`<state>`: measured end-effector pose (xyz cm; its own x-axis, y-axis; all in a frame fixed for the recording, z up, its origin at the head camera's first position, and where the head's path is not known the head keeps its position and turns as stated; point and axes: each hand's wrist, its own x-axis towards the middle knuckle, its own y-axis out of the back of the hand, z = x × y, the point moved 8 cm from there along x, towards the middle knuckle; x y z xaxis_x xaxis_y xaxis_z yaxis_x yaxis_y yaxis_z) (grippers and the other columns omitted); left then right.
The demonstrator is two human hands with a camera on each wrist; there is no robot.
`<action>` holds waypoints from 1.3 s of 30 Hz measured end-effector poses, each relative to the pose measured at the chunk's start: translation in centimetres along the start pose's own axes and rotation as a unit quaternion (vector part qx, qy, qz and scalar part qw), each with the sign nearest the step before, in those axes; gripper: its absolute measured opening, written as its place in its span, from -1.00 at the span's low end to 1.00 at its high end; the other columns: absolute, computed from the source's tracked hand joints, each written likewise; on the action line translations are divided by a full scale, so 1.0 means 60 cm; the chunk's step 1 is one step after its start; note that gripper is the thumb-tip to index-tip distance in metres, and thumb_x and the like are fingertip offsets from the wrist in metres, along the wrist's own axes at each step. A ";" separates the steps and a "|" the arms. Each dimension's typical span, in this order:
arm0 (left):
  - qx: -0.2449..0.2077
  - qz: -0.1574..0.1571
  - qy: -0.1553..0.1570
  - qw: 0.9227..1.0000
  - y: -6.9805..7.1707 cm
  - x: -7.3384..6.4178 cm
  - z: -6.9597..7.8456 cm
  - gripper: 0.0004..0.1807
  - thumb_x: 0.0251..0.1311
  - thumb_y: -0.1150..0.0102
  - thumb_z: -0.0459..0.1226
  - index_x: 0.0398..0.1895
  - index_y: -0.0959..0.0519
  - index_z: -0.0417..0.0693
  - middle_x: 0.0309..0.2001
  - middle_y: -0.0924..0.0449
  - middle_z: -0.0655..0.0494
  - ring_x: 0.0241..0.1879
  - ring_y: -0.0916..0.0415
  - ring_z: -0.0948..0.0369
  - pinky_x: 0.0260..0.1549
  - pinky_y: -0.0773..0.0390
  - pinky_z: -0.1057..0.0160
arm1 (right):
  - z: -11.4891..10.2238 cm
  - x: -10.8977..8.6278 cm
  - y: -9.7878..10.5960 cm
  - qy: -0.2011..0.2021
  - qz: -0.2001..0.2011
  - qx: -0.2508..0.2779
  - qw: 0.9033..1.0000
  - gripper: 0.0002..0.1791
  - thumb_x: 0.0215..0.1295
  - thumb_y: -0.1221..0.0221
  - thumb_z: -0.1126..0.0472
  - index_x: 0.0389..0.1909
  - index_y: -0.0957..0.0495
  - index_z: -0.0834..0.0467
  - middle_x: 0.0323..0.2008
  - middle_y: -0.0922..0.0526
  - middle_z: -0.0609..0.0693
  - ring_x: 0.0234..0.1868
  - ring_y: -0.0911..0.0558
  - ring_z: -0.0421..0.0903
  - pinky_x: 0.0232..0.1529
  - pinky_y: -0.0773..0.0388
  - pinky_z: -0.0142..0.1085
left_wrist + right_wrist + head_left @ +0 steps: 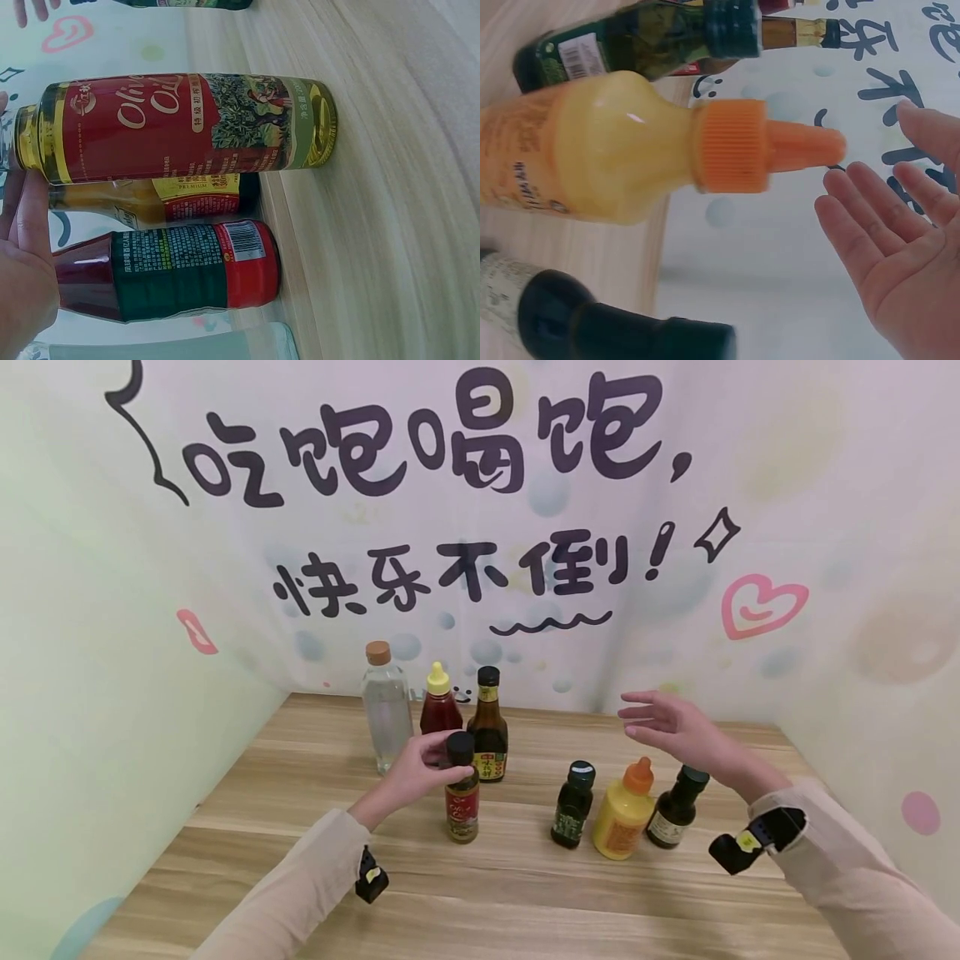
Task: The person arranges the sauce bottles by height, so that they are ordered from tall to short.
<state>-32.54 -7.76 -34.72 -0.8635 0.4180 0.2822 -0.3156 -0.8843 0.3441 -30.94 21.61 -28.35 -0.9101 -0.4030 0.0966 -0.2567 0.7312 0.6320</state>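
Note:
My left hand (412, 772) pinches an olive oil bottle (462, 810) just below its black cap, thumb in front and fingers behind. Its red label and golden oil face the camera in the left wrist view, where the bottle (180, 131) overlaps a brown sauce bottle (199, 201). Over on the right, my right hand (678, 731) hovers with relaxed, spread fingers and holds nothing. Below it stand a yellow squeeze bottle (624, 818) with an orange nozzle cap and a dark bottle (672, 814) with a pale label. A small dark green bottle (573, 810) is beside the yellow one.
Behind the left hand are a tall clear bottle (387, 714) with a brown cap, a red sauce bottle (440, 706) with a yellow nozzle, and the brown sauce bottle (489, 727). A printed cloth (480, 652) hangs along the back edge of the wooden table (525, 902).

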 end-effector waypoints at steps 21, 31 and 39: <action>0.004 0.009 0.004 1.000 0.001 0.001 -0.003 -0.46 -0.03 -0.25 -0.38 0.08 -0.38 -0.33 -0.10 -0.50 -0.21 -0.23 -0.53 0.04 -0.25 -0.53 0.23 | 0.050 -0.042 -0.048 0.016 0.019 0.046 0.999 -0.48 0.19 -0.12 0.23 0.15 -0.27 0.32 0.01 -0.45 0.27 0.01 -0.46 0.13 -0.12 -0.46 -0.35; -0.002 0.003 0.006 1.000 -0.001 -0.004 0.016 -0.49 -0.02 -0.22 -0.43 0.06 -0.37 -0.40 -0.11 -0.50 -0.26 -0.21 -0.51 -0.09 -0.25 -0.53 0.20 | 0.080 -0.053 -0.058 -0.009 0.057 0.081 0.995 -0.65 0.15 -0.17 0.21 -0.08 -0.46 0.31 -0.12 -0.53 0.21 -0.18 -0.55 -0.27 -0.25 -0.52 -0.33; 0.005 -0.002 0.003 1.000 -0.001 0.003 -0.004 -0.46 -0.01 -0.23 -0.37 0.09 -0.37 -0.33 -0.10 -0.51 -0.20 -0.23 -0.54 0.06 -0.27 -0.53 0.23 | 0.080 -0.055 -0.057 -0.009 0.072 0.080 0.994 -0.66 0.15 -0.17 0.19 -0.10 -0.47 0.29 -0.12 -0.54 0.18 -0.20 -0.55 -0.26 -0.27 -0.53 -0.33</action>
<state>-32.78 -7.67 -34.88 -0.8645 0.4203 0.2758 -0.3148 -0.8803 0.3549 -28.63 23.09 -34.53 -0.9462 -0.2793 0.1632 -0.1708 0.8597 0.4814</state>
